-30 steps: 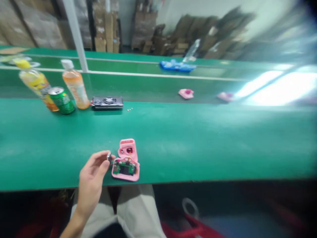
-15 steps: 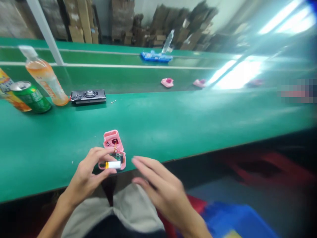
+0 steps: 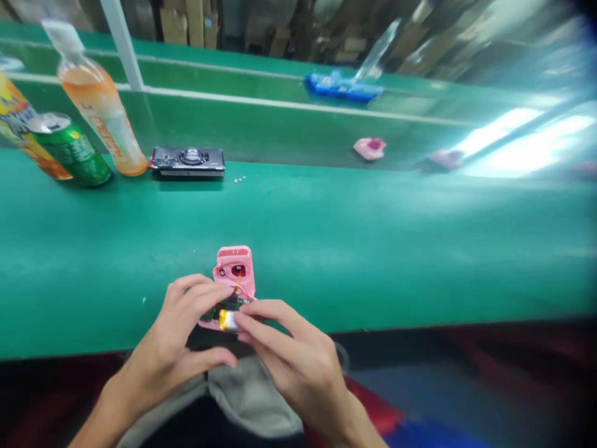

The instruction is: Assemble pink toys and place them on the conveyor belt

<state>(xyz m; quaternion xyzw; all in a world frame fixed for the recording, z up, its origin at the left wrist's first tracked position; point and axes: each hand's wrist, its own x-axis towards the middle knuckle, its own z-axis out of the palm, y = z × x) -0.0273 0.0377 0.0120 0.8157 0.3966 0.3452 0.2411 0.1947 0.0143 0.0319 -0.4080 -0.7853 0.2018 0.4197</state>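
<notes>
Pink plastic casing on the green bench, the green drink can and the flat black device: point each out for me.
Pink plastic casing (image 3: 234, 269): head view, on its upper open half.
Green drink can (image 3: 74, 153): head view, on its side wall.
Flat black device (image 3: 188, 160): head view, on its top face.

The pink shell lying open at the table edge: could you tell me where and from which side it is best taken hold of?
Probably by the two long side walls of the pink shell, from above, pinching across its narrow width. It lies flat and open with the circuit board and wires facing up, so the outer walls are the safe surfaces. The left hand and right hand already crowd its near end, at the small battery.
</notes>
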